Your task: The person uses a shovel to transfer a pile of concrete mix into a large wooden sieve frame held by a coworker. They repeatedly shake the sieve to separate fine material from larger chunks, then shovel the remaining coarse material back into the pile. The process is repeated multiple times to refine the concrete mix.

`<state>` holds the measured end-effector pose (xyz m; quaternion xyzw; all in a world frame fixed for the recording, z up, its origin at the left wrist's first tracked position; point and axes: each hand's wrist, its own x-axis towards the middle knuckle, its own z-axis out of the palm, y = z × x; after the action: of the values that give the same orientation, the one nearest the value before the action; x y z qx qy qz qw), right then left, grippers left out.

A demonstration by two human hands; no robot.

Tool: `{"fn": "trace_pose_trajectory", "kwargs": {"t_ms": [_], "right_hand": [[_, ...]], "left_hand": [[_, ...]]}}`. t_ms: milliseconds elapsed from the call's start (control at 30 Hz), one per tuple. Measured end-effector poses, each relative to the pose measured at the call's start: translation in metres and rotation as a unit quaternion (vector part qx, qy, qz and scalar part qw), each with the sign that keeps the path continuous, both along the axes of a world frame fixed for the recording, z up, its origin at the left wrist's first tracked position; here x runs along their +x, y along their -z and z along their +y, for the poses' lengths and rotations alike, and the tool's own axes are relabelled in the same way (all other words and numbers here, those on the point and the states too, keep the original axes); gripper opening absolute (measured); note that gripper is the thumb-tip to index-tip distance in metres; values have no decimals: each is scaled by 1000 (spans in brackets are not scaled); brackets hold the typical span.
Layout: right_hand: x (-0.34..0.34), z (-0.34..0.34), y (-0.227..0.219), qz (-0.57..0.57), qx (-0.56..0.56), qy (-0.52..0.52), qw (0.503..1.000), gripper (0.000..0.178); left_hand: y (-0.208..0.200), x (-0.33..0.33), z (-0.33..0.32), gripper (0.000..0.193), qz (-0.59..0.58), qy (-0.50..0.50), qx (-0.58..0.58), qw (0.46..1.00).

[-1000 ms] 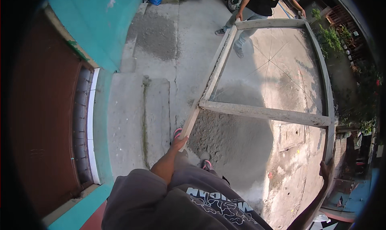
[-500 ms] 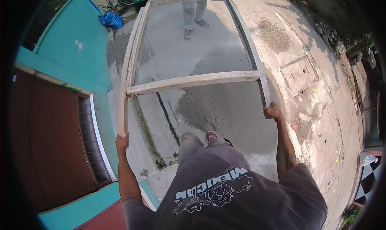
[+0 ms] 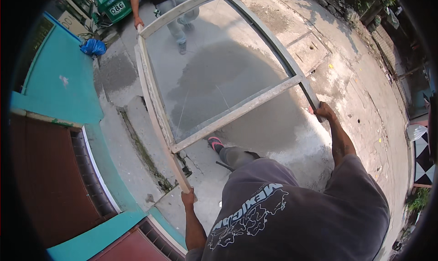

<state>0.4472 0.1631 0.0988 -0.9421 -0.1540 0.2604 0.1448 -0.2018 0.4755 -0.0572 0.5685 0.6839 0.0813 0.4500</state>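
Observation:
A large wooden-framed sieve with fine see-through mesh, probably a sand screen, is held up off the ground at a tilt, its crossbar slanting up to the right. Around the end of its left handle my left hand is closed. The right handle's end is gripped by my right hand, farther out and to the right. Across from me, a co-worker's hand holds the far left corner. Where the co-worker's other hand sits is not visible. Pale scratch-like lines show on the mesh.
Grey sand or cement mix spreads over the concrete beneath the sieve. A drain slot runs along the left beside a turquoise wall. Farther off are a blue bag and a green vehicle. A concrete cover lies right.
The sieve has turned: its left handle came nearer and rightward with my left hand, and its right side went farther and up. The co-worker shifted left in view. My feet have stepped.

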Motion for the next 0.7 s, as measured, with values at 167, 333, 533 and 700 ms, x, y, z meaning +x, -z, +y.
{"fn": "trace_pose_trajectory", "kwargs": {"t_ms": [167,333,533,700], "right_hand": [[22,-129,36,59,37,12,997,33],[36,-202,101,112,10,17,993,23],[33,-252,158,154,16,44,987,19],[50,-259,183,139,-88,43,985,46]], "left_hand": [[-33,26,-108,37,28,-34,-45,998],[-31,-1,-180,41,74,-61,7,995],[-47,-5,-246,43,159,-81,7,984],[-48,39,-302,44,234,-65,0,970]]}}
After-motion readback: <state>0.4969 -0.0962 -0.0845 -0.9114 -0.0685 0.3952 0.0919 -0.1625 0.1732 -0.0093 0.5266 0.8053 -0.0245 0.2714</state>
